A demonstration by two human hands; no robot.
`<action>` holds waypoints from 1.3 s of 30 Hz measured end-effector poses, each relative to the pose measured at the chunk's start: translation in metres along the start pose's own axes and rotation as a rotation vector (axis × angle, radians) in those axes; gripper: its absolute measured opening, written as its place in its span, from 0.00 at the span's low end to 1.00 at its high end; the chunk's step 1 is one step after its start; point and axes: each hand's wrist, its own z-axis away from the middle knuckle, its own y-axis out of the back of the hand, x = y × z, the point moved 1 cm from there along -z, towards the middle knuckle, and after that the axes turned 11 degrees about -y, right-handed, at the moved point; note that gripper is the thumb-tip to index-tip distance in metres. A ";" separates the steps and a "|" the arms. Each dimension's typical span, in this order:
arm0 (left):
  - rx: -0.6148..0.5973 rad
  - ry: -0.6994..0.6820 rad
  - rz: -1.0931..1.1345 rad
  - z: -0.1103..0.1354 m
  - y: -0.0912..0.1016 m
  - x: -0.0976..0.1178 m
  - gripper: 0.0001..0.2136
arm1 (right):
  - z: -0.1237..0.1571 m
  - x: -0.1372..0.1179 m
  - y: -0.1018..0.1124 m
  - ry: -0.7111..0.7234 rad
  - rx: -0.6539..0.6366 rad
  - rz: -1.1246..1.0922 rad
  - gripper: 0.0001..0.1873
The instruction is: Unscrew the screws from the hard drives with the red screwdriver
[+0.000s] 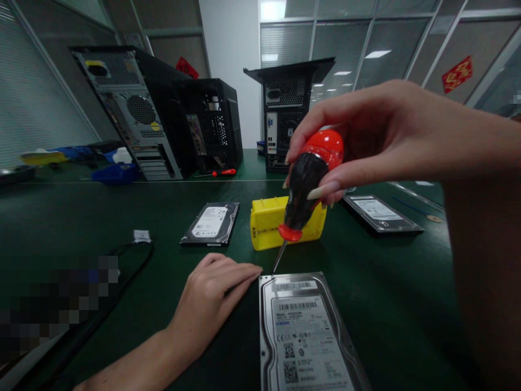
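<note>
A silver hard drive (301, 331) with a white label lies flat on the table in front of me. My right hand (358, 141) is wrapped round the handle of a screwdriver (303, 190), black with red ends. The screwdriver tilts, its shaft running down to the drive's far edge near the left corner. At that same corner the fingertips of my left hand (215, 293) are pressed together against the drive. Whether a screw sits under the tip is too small to tell. Just behind the drive stands a yellow plastic bin (268, 222), partly covered by the screwdriver.
Two more hard drives lie beyond, one left (211, 222) and one right (376, 214). Computer cases (122, 108) stand at the back, with a red screwdriver (223, 172) before them. A blue bin (116, 174) and a black cable (138, 271) are at left.
</note>
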 end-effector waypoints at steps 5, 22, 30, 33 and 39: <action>0.005 -0.078 -0.053 0.002 0.000 0.001 0.10 | -0.001 -0.001 0.000 0.001 0.002 0.011 0.13; 0.057 -0.181 -0.167 0.002 0.000 0.004 0.10 | 0.001 -0.002 0.001 0.003 -0.013 0.020 0.13; 0.070 -0.219 -0.161 0.018 -0.013 -0.015 0.12 | 0.015 -0.002 0.015 0.037 0.040 -0.116 0.16; 0.118 -0.224 -0.172 0.026 -0.022 -0.025 0.14 | 0.028 -0.002 0.026 0.076 0.151 -0.128 0.16; 0.102 -0.219 -0.175 0.028 -0.024 -0.026 0.14 | 0.046 -0.007 0.036 0.085 0.306 -0.094 0.15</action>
